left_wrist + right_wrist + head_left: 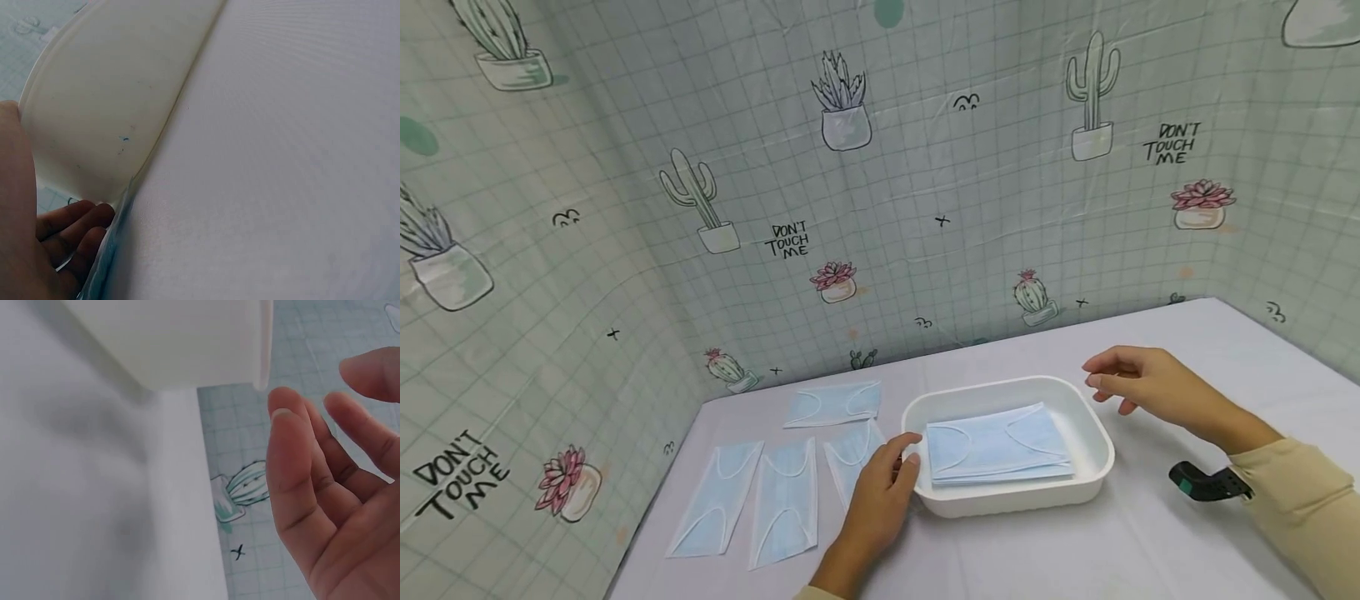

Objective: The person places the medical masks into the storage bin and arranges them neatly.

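Stack of flat pale-blue pleated face masks (996, 450) lies in white rounded-rect. plastic tray (1018, 503); 4 similar loose masks (785, 504) lie L of it, so prob. part done. L hand (880, 492) at tray's L side, grip can't tell; R hand (1157, 390) empty, loosely curled, just R.

Right of lower centre in the frame, your tray (1015, 503) stands on the table (1007, 562), stacked masks (1000, 446) inside; your left hand (877, 496) is at its left rim, your right hand (1153, 389) near its right end. Lower left, three loose masks (785, 500) lie abreast, a fourth mask (833, 404) behind.
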`<state>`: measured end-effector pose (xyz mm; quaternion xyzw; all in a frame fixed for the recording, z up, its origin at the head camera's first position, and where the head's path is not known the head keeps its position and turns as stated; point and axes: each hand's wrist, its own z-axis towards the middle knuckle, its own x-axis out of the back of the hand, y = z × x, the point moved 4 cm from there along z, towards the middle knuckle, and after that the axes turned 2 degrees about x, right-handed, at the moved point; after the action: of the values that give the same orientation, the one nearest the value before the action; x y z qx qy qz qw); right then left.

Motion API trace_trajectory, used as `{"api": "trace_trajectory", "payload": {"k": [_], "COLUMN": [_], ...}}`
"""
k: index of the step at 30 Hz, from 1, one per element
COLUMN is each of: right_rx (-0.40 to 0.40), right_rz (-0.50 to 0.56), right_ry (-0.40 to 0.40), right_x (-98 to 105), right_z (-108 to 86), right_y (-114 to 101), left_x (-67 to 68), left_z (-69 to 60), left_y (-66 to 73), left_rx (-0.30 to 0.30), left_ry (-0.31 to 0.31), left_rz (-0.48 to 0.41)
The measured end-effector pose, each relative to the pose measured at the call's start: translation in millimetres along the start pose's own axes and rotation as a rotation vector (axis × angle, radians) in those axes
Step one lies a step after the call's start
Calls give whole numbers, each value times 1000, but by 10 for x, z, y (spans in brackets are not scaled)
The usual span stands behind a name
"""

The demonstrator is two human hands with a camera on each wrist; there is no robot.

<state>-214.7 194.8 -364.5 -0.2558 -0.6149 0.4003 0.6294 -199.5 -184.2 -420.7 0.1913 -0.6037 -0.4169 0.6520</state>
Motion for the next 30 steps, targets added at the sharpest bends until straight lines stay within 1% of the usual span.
{"api": "trace_trajectory", "payload": {"k": [4, 6, 10, 13, 17, 19, 22, 27, 30], "right_rx": [-4, 15, 42, 17, -36, -40, -25, 17, 7], "right_rz": [36, 57, 92, 100, 123, 134, 138, 113, 98], "right_ry": [-10, -23, -77, -113, -133, -141, -162, -206, -227], "right_x": [-39, -77, -173, -229, -262, -270, -278, -284, -283], "right_z": [-19, -21, -23, -35, -57, -65, -75, -92, -107], "right_y": [75, 100, 145, 187, 237, 252, 268, 305, 327], "left_x": [1, 1, -4, -12, -21, -20, -14, -6, -4], "left_z": [-2, -4, -5, -3, 1, 3, 2, -8, -12], "left_y": [-2, -5, -9, -4, 18, 30, 44, 44, 44], "left_rx": [6, 8, 7, 1, -4, -3, -1, -11, -26], "left_ry": [4, 6, 10, 10, 6, 7, 12, 21, 31], "left_rz": [5, 3, 5, 8, 13, 13, 8, -6, -23]}}
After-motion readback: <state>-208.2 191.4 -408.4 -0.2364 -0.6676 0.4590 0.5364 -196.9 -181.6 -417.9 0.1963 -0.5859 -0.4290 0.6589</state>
